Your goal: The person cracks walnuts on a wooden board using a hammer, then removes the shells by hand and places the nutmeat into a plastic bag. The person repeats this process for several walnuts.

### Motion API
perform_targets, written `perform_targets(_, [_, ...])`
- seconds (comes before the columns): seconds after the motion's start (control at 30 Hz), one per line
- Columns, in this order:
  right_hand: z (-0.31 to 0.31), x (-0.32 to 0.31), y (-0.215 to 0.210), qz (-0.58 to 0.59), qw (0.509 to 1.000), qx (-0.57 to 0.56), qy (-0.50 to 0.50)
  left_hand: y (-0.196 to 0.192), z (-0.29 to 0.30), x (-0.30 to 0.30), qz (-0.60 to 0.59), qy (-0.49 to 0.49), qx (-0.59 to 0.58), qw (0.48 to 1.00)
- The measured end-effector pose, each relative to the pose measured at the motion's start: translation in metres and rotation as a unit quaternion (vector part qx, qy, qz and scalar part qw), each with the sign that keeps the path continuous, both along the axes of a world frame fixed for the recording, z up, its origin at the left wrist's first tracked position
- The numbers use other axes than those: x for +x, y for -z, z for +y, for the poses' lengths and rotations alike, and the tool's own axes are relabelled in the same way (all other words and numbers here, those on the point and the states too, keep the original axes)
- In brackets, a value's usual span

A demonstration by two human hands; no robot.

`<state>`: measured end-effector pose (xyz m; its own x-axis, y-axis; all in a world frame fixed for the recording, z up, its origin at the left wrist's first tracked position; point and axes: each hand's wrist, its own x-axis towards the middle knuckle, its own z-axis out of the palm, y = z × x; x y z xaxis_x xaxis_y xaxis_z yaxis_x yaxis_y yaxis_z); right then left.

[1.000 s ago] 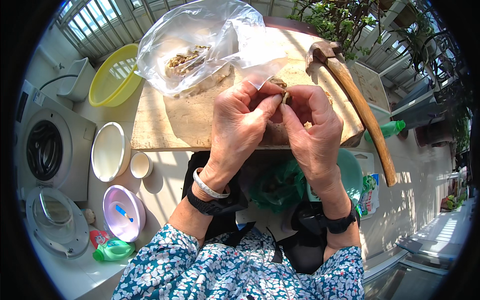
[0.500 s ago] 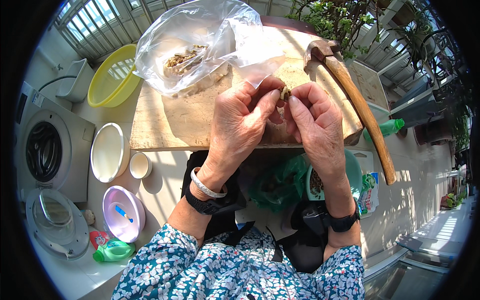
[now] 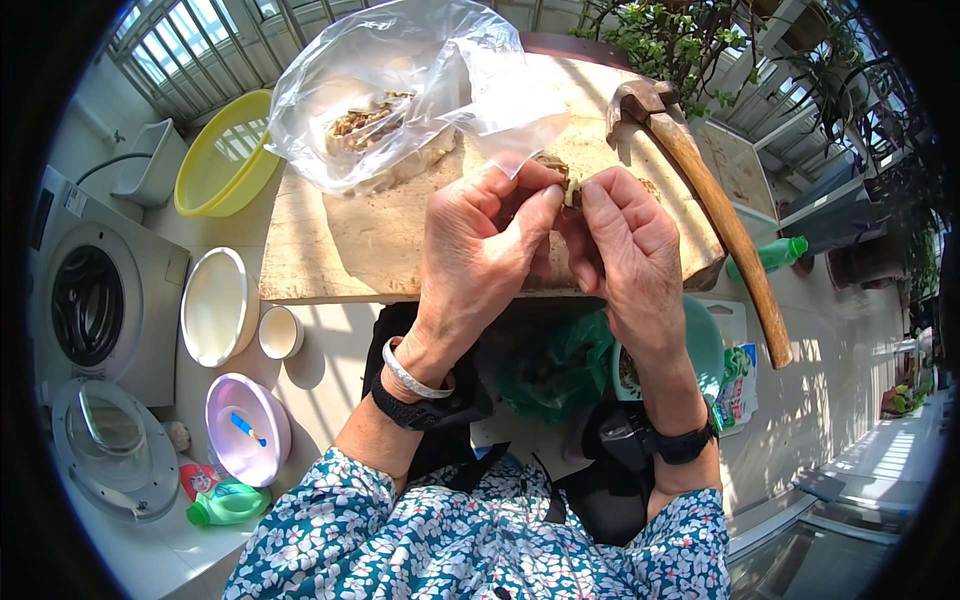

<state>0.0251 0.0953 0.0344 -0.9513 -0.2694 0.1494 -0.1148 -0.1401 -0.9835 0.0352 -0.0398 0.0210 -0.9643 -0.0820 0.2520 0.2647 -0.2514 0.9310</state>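
2 hands, left hand [image 3: 478,240] and right hand [image 3: 625,235], pinch small pale-brown nut piece [image 3: 571,190].

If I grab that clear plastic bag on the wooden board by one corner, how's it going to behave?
The clear plastic bag looks thin and crumpled, so it would probably flop and sag. Its mouth seems open, so the brownish pieces inside might spill. It's likely light, though it may slide easily on the wooden board.

Sunlit tiled floor [image 3: 330,370] — barred windows [image 3: 190,50] behind.

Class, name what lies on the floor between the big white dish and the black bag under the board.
Head view: a small white cup stands between white dish and black bag.
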Motion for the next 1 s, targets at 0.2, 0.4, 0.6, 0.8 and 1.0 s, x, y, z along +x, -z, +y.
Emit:
perform_targets(0.2, [-0.005,0.004,-0.002,-0.034,0.998,-0.061,-0.003,-0.001,0.004,0.003,0.005,0.0,0.035,0.999])
perform_targets(0.4, [-0.007,0.004,-0.001,-0.066,0.993,-0.095,-0.003,0.001,0.006,-0.002,-0.01,0.016,0.059,0.998])
perform_targets(0.6, [-0.001,-0.002,-0.002,-0.032,0.997,-0.069,0.001,0.001,0.005,-0.004,0.023,0.028,0.051,0.998])
perform_targets(0.8, [0.005,-0.001,-0.004,0.021,1.0,0.009,0.015,0.0,0.002,-0.002,-0.004,0.038,0.048,0.998])
perform_targets(1.0, [0.009,0.005,-0.009,0.014,0.999,0.03,0.041,-0.002,-0.004,0.0,-0.049,0.06,0.074,0.994])
